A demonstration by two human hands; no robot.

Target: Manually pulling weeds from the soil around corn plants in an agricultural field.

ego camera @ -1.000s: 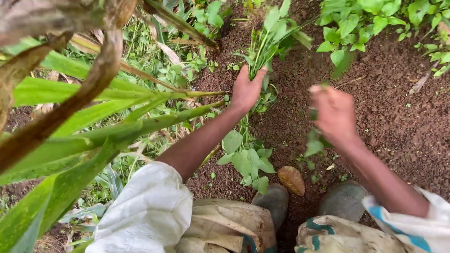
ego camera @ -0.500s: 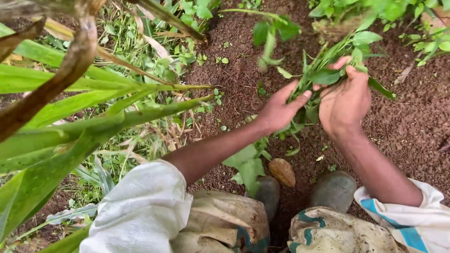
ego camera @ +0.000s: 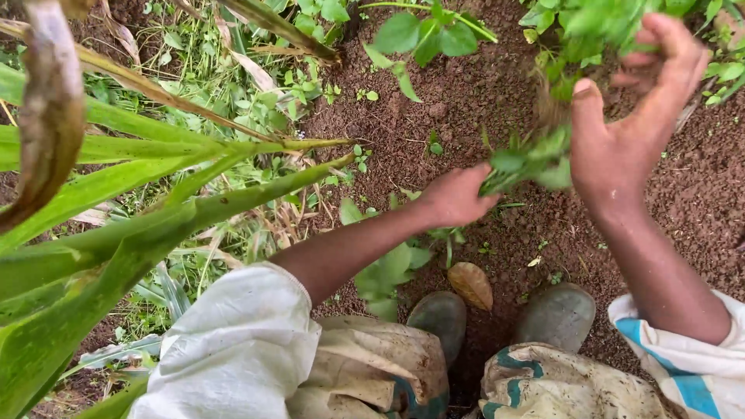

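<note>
Head view, looking straight down, I log the following. Left hand (ego camera: 458, 195): low over the soil (ego camera: 466, 101), fingers closed around the lower end of a bunch of weeds (ego camera: 528, 159). Right hand (ego camera: 628, 116): raised higher and to the right, thumb and curled fingers gripping the same bunch further up, where its leafy tops (ego camera: 597, 23) spread toward the upper edge of view; this part is blurred, so I cannot tell how many stems are in the grip. Hands: close together, both clamped on the weeds, which hang between them clear of the ground. Sleeves: white on the left arm (ego camera: 233, 349), white with blue stripes on the right (ego camera: 683, 349). Boots (ego camera: 442, 314): two grey toes on the soil below the hands, with a brown dry leaf (ego camera: 471, 283) lying between them. Trousers (ego camera: 372, 372): pale, stained, at the bottom edge. Small plant (ego camera: 388, 268): broad green leaves, rooted just under the left forearm. Seedling (ego camera: 427, 35): green, standing in the soil at top centre, well apart from the hands. Long leaves (ego camera: 116, 225): wide green blades crossing the left half of view, close to the camera. Dry stalk (ego camera: 50, 109): brown, curved, at far left. Grass (ego camera: 233, 85): low green cover with dry strands at upper left, beside the bare soil.
</note>
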